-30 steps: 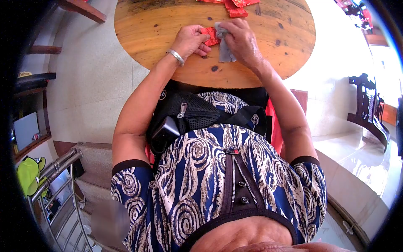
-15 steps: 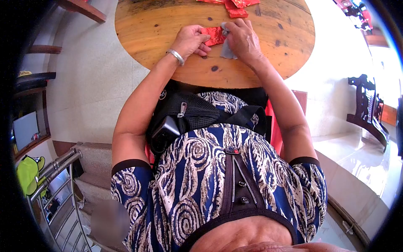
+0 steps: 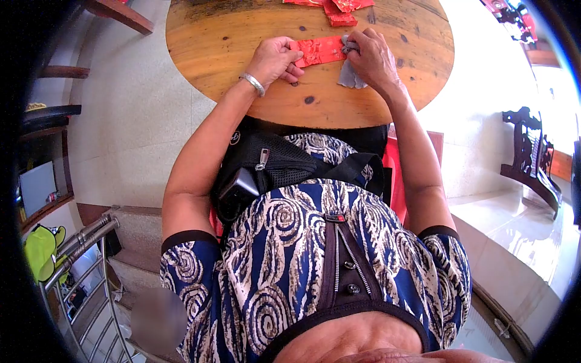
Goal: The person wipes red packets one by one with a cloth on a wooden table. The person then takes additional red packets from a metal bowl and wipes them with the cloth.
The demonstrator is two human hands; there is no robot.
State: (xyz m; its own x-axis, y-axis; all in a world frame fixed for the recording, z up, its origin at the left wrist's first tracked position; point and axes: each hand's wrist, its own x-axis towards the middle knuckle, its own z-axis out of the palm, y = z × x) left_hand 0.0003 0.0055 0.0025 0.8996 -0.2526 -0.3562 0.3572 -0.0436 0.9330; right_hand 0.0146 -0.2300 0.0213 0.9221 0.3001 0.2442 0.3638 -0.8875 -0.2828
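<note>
A crinkled red packet (image 3: 321,51) lies flat near the middle of the round wooden table (image 3: 242,72). My left hand (image 3: 277,59), with a silver bracelet at the wrist, pinches the packet's left end. At its right end my right hand (image 3: 372,57) is closed on a grey cloth (image 3: 351,75), part of which hangs down onto the wood. The cloth touches the packet's right edge. More red packets (image 3: 342,13) lie at the table's far side.
A black bag (image 3: 278,160) rests on my lap, against the near table edge. Metal railings (image 3: 91,242) and steps stand at the lower left. On the right is a dark carved wooden chair (image 3: 526,157). Dark furniture lines the left side.
My right hand has moved right with the grey cloth, uncovering more of the red packet. My left hand has stayed at the packet's left end.
</note>
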